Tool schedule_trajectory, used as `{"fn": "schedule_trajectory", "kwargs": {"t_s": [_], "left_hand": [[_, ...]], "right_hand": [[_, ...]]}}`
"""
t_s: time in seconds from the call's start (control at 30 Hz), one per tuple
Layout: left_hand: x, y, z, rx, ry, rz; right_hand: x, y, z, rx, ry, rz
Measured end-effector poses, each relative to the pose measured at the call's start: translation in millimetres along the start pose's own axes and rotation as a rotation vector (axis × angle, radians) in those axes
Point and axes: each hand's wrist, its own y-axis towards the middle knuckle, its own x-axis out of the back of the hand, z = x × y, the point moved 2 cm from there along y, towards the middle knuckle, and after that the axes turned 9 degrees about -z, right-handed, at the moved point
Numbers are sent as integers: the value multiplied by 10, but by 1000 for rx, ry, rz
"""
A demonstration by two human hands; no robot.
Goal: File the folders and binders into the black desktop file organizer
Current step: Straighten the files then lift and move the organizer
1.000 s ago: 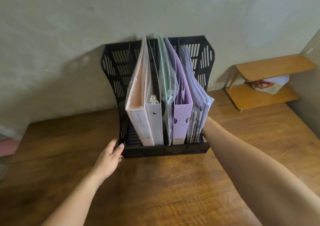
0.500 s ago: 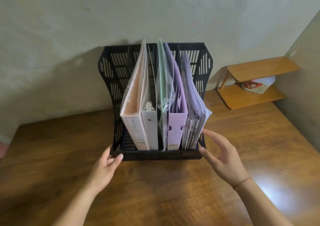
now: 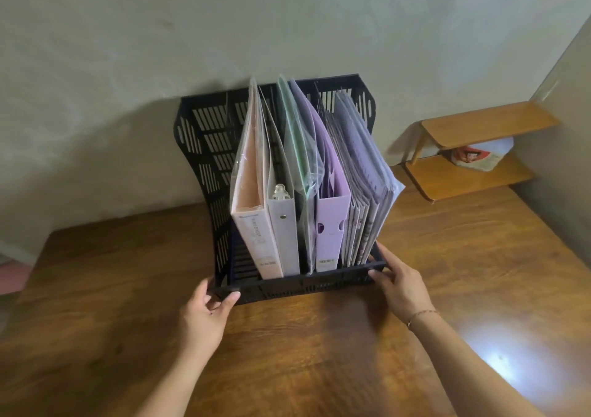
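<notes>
The black desktop file organizer [image 3: 204,147] stands on the wooden table against the wall. Upright inside it, from left to right, are a pink binder [image 3: 252,231], a white binder [image 3: 286,237], a green plastic folder [image 3: 295,135], a purple binder [image 3: 331,231] and a stack of thin clear folders [image 3: 367,173]. My left hand [image 3: 208,317] grips the organizer's front left corner. My right hand [image 3: 399,285] holds its front right corner, thumb on the front rail.
The wooden table [image 3: 319,352] stretches toward me in front of the organizer. A small two-tier wooden shelf [image 3: 479,128] stands at the back right with a white packet [image 3: 479,157] under its top board. A wall closes off the right side.
My right hand has drawn back from the clear folders and settled on the organizer's front right corner. My left hand has closed on the front left corner.
</notes>
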Motion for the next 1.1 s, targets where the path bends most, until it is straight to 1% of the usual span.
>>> {"fn": "schedule_trajectory", "kwargs": {"t_s": [0.13, 0.2, 0.23, 0.3, 0.37, 0.43, 0.57, 0.67, 0.8, 0.93, 1.1], "left_hand": [[-2, -40, 45, 43, -62, 17], [21, -45, 65, 105, -137, 19], [27, -31, 52, 161, -208, 18], [20, 7, 4, 309, -343, 30], [-5, 27, -44, 401, -390, 75], [-18, 38, -62, 417, -365, 120], [20, 76, -84, 432, -383, 208], [29, 99, -110, 416, -418, 252], [-2, 111, -169, 405, -378, 294], [8, 123, -164, 440, -406, 290], [33, 220, -200, 418, -397, 329]], "right_hand": [[75, -13, 24, -30, -15, 69], [157, -47, -16, -29, 9, 104], [188, -43, -57, -65, 81, 116], [192, -10, -107, -226, 297, 132], [157, 33, -118, -352, 455, 141], [125, 77, -118, -410, 520, 168], [94, 148, -150, -437, 631, 283], [72, 210, -155, -437, 631, 306], [20, 273, -119, -462, 554, 331], [10, 307, -102, -484, 517, 375], [46, 346, -93, -482, 481, 441]]}}
